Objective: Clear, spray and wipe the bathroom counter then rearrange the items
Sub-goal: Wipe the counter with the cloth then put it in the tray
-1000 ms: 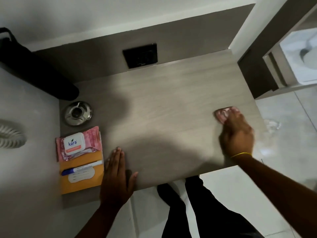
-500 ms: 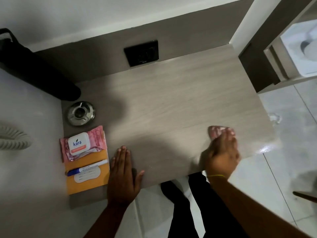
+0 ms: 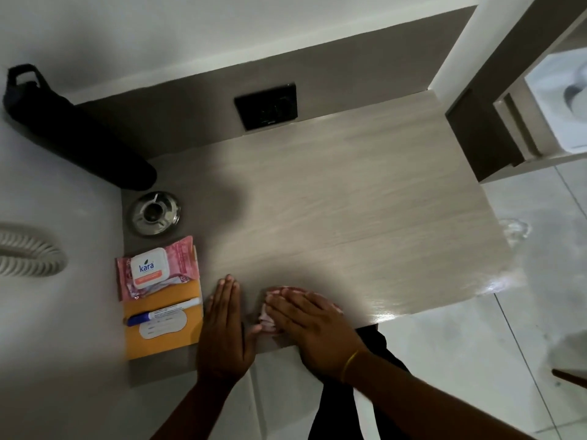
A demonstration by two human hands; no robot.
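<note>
Pressing flat on the counter (image 3: 349, 198) near its front edge, the right hand (image 3: 313, 328) lies palm down with fingers extended over a pink cloth (image 3: 268, 315), which shows only at the fingertips and along the hand's left side. A thin yellow band (image 3: 349, 365) circles the right wrist. The left hand (image 3: 224, 331) rests just beside it, palm down, fingers together and straight, thumb angled toward the cloth; it holds nothing.

Along the counter's left end, items are grouped. A pink wipes pack (image 3: 157, 269) carries a white lid printed "kara" above an orange strip whose writing is too small to read. The pack overlaps the far end of an orange envelope (image 3: 163, 328), which bears a white label with faint lines that cannot be read. A marker (image 3: 162, 312) with a blue cap and white barrel lies across the envelope; its print is illegible. Beyond the pack sits a round steel ashtray (image 3: 154, 213). A black folded umbrella (image 3: 79, 131) lies diagonally at the far left corner, its tip near the ashtray.

A black switch plate (image 3: 266, 106) is set in the back panel. The counter's right front portion shows a glossy sheen. A coiled white cord (image 3: 30, 249) appears at the left edge of view.
</note>
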